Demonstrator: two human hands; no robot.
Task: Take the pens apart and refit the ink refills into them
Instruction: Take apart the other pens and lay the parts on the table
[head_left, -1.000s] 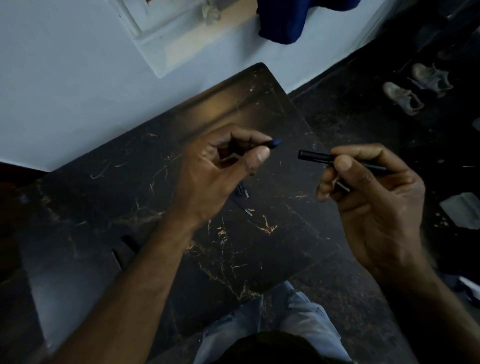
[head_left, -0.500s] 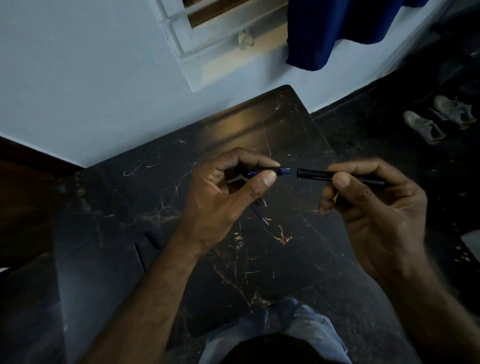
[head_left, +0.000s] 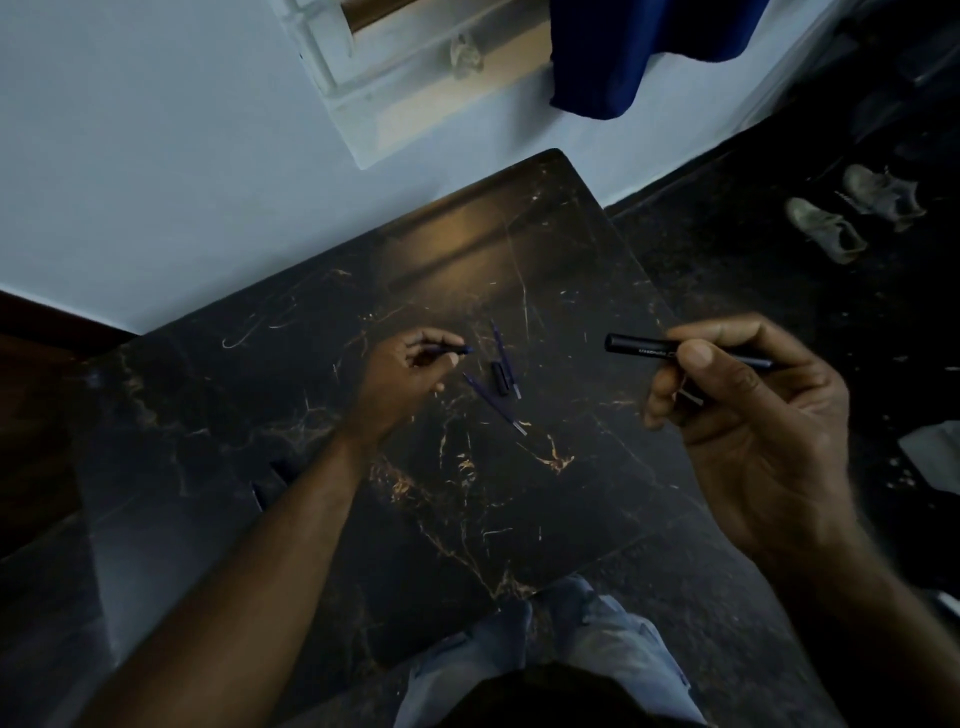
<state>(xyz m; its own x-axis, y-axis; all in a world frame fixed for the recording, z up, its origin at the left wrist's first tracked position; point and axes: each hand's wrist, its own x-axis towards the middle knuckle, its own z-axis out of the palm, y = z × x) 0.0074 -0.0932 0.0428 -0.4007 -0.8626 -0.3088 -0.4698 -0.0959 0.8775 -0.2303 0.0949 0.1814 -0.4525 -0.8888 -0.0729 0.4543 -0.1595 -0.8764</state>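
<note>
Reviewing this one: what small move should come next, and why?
Probably lift the left hand and slide its blue refill into the black pen barrel held in the right hand: the two are apart, and the barrel's free end points toward the refill.

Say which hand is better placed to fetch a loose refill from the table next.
Left, probably: the left hand sits right beside the loose refills on the table, though its fingers pinch a blue piece. The right hand is farther off, gripping the black barrel.
</note>
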